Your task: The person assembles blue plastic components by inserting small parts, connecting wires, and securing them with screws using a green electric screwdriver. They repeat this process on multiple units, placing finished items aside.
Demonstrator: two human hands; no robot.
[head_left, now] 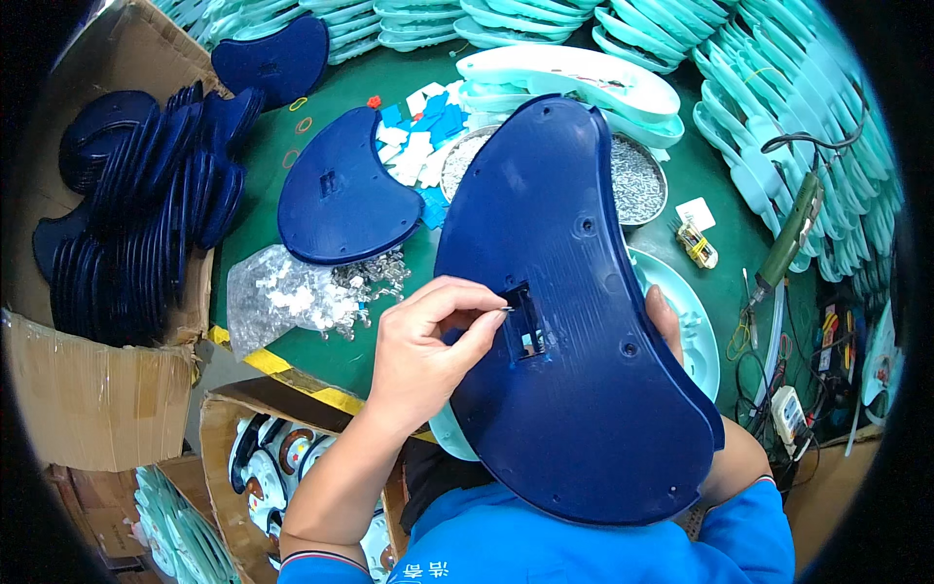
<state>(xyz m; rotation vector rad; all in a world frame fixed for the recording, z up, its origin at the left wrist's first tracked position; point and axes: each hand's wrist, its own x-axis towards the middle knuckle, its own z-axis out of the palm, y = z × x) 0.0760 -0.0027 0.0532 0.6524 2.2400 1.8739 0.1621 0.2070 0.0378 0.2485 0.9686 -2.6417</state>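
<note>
A large dark blue curved plastic panel (pixel 574 419) is tilted up in front of me, with a rectangular opening (pixel 525 326) near its middle. Thumb and forefinger of my left hand (pixel 423 341) pinch a small metal piece (pixel 507 309) at the edge of that opening. My right hand (pixel 664 323) grips the panel's right edge; only some fingers show, the rest being behind it. Beneath the panel lies a round mint-green plastic part (pixel 702 346), mostly covered. A second dark blue panel (pixel 341 209) rests flat on the green table to the left.
A clear bag of small metal pieces (pixel 282 302) lies left of my hand. Behind the panel are a dish of screws (pixel 637 185) and blue and white pads (pixel 418 146). A green electric screwdriver (pixel 790 234) hangs right. Stacked mint-green parts (pixel 808 127) and boxes (pixel 97 389) surround the table.
</note>
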